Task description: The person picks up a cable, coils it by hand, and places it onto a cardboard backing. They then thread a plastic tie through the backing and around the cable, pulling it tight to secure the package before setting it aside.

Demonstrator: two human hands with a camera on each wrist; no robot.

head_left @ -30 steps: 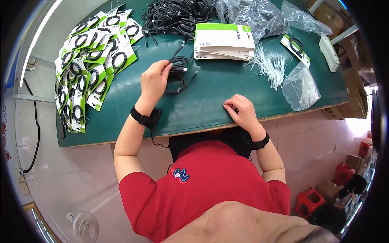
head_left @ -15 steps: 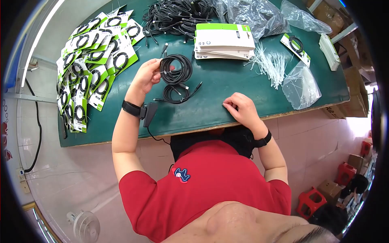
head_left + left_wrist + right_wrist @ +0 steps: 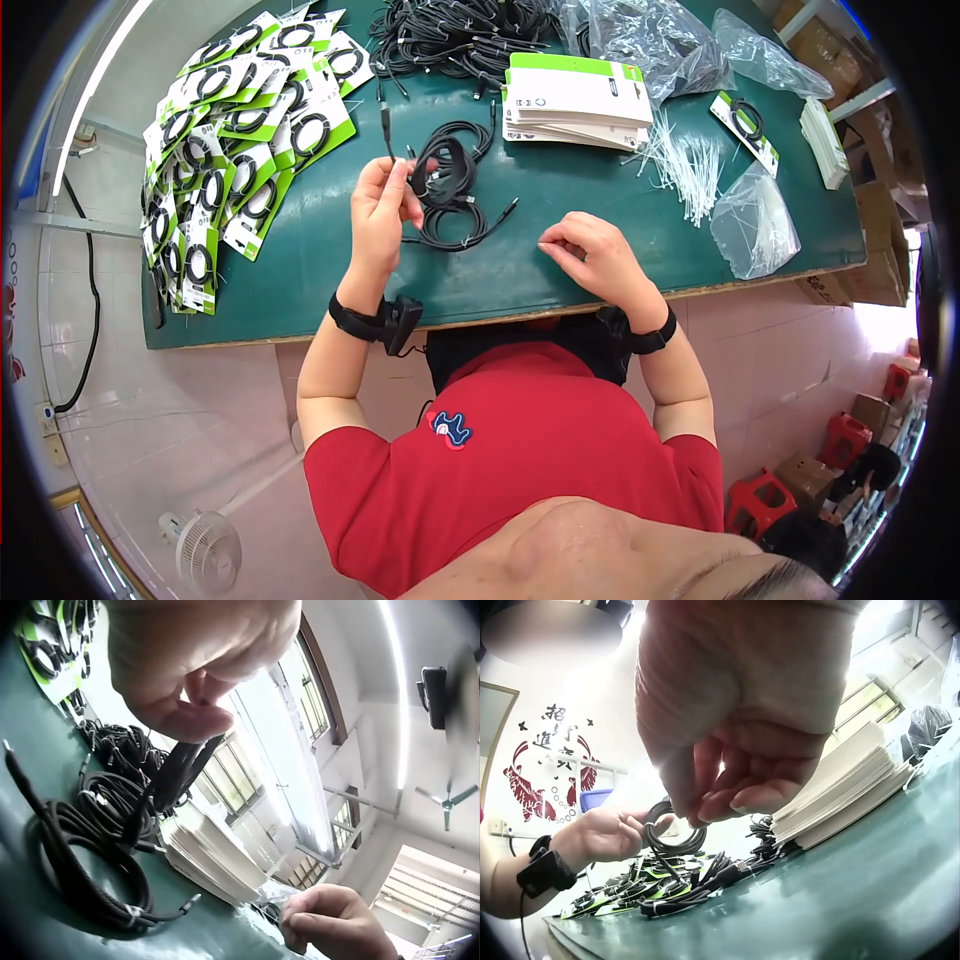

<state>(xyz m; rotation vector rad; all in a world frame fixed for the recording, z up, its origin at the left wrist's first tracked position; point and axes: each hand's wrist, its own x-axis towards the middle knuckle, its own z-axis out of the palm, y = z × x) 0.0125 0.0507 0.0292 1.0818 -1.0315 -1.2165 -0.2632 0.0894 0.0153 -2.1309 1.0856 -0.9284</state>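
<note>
My left hand pinches a coiled black cable between thumb and fingers, with one plug end sticking up past the fingertips. Seen from the right wrist, this cable hangs as a round loop from the left fingers. Below it on the table lies another coiled cable with a white tie and its plug pointing outward. A further coil lies just behind. Over the table's near side, my right hand holds nothing, its fingers loosely curled and the thumb close to the index fingertip.
Packaged cables on green-and-white cards cover the left side. A heap of loose black cables, a stack of cards and plastic bags sit behind. White zip ties, a clear bag and one carded cable lie right.
My left hand has picked up a coil from the table, and has since turned it so it shows narrower from above. The right hand has hardly moved.
</note>
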